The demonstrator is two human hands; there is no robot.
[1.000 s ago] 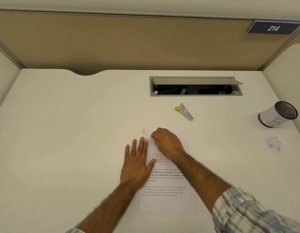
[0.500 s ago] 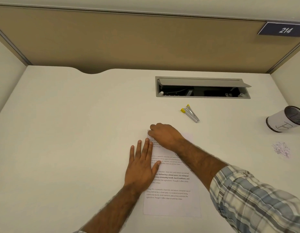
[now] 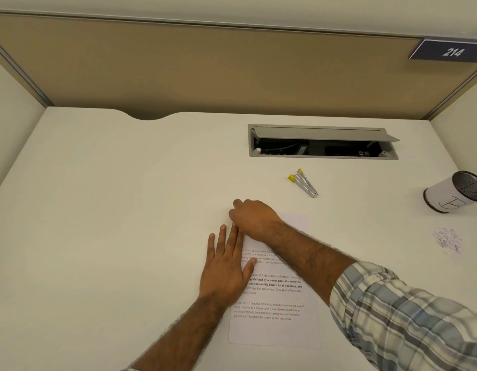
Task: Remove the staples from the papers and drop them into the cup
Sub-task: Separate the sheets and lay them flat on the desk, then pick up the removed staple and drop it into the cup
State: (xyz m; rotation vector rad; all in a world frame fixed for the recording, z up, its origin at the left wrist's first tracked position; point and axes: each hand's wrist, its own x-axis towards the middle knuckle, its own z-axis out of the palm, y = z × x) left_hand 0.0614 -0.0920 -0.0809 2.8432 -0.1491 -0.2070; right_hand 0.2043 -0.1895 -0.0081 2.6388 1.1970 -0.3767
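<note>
A stapled set of printed papers lies on the white desk in front of me. My left hand rests flat on its left edge, fingers straight. My right hand sits curled over the papers' top left corner and pinches there; its fingertips and any staple are hidden under it. The cup, white-wrapped with a black mesh rim, stands tilted in view at the far right. A metal staple remover with yellow tips lies untouched beyond the papers.
A small heap of grey specks lies on the desk in front of the cup. An open grey cable hatch is set into the desk at the back. Beige partition walls close off the back and both sides.
My right hand has crept up and left from the upper text to the papers' top left corner. My left hand has stayed flat on the left edge. The view has shifted left.
</note>
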